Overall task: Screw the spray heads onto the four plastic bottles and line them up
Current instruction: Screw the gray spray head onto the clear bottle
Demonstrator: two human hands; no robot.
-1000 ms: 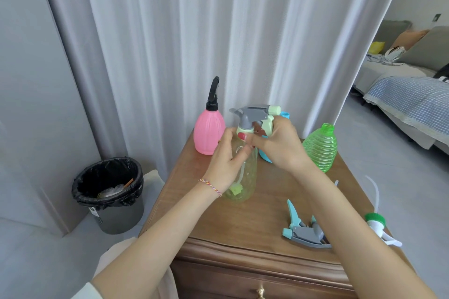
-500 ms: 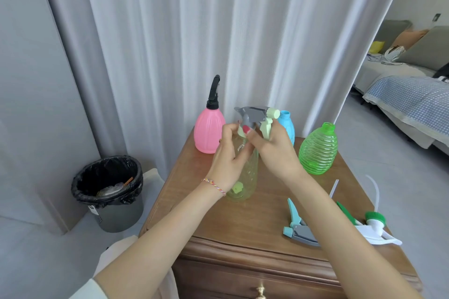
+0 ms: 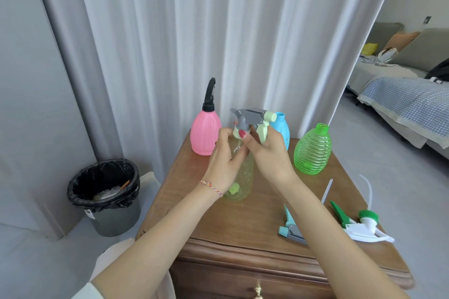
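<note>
A clear yellow bottle (image 3: 240,177) stands mid-table on the wooden cabinet (image 3: 243,223). My left hand (image 3: 224,160) is wrapped around its neck. My right hand (image 3: 268,150) grips the collar of the grey and pale green spray head (image 3: 252,118) seated on that bottle. A pink bottle (image 3: 205,135) with a black spray head stands at the back left. A blue bottle (image 3: 281,126) shows behind my right hand, partly hidden. An open-necked ribbed green bottle (image 3: 313,150) stands at the back right. Two loose spray heads lie front right: a teal and grey one (image 3: 290,228) and a white and green one (image 3: 362,227).
White curtains hang right behind the cabinet. A bin with a black liner (image 3: 107,194) stands on the floor to the left. A brass drawer knob (image 3: 258,292) is below the cabinet's front edge. A bed with a blue checked cover (image 3: 408,102) is far right.
The spray head has turned on the yellow bottle while my right hand shifted its grip at the collar. The blue bottle behind has come into view.
</note>
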